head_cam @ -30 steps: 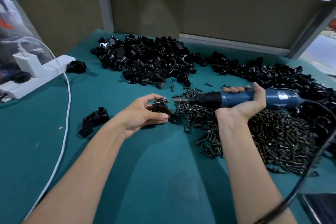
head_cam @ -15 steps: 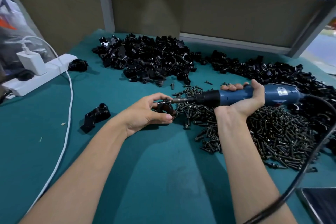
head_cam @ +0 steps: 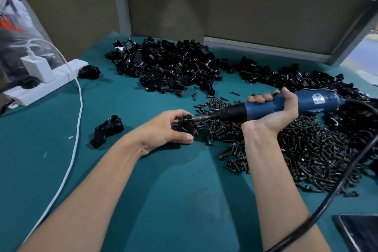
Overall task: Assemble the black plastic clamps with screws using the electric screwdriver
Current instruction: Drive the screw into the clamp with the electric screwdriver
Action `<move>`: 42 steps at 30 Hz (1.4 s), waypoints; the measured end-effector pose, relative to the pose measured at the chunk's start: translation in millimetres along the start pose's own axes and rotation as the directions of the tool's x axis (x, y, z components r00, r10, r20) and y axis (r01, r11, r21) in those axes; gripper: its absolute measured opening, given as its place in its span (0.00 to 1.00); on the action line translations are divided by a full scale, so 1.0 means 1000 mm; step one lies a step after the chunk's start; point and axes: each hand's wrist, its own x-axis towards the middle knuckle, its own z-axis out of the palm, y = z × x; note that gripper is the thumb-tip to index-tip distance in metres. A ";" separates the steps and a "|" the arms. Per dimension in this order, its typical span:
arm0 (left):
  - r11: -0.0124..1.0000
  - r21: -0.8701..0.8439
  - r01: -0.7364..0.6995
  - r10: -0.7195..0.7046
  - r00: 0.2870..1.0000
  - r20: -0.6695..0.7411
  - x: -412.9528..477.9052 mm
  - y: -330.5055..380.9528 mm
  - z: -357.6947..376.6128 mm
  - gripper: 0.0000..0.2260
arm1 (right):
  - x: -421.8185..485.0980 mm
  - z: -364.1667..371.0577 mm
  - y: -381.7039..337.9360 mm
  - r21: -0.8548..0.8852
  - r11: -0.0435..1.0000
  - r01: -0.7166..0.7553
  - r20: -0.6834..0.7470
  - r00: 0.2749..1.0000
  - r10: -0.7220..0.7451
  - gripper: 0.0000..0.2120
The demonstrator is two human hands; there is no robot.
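Observation:
My left hand (head_cam: 163,129) pinches a black plastic clamp (head_cam: 185,124) just above the green mat, thumb below and fingers over the top. My right hand (head_cam: 274,111) grips the blue electric screwdriver (head_cam: 266,106), held level and pointing left. Its bit (head_cam: 199,118) touches the screw at the clamp's upper right side. A heap of dark screws (head_cam: 296,145) lies under and to the right of the screwdriver. Piles of loose black clamp parts (head_cam: 167,67) spread along the back of the mat.
An assembled clamp (head_cam: 106,129) lies left of my left hand, another (head_cam: 89,72) near a white power strip (head_cam: 47,84) with a charger. A white cable (head_cam: 75,129) runs down the left. The screwdriver's black cord (head_cam: 337,186) loops right, over a dark flat device (head_cam: 360,231).
The screwdriver has moved left until its bit met the screw on the clamp. My left hand has kept the clamp in about the same place.

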 end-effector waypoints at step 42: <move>0.998 0.067 0.012 -0.014 1.000 0.019 0.000 -0.002 0.003 0.15 | -0.001 -0.003 0.001 0.004 1.000 -0.016 0.000 1.000 0.016 0.10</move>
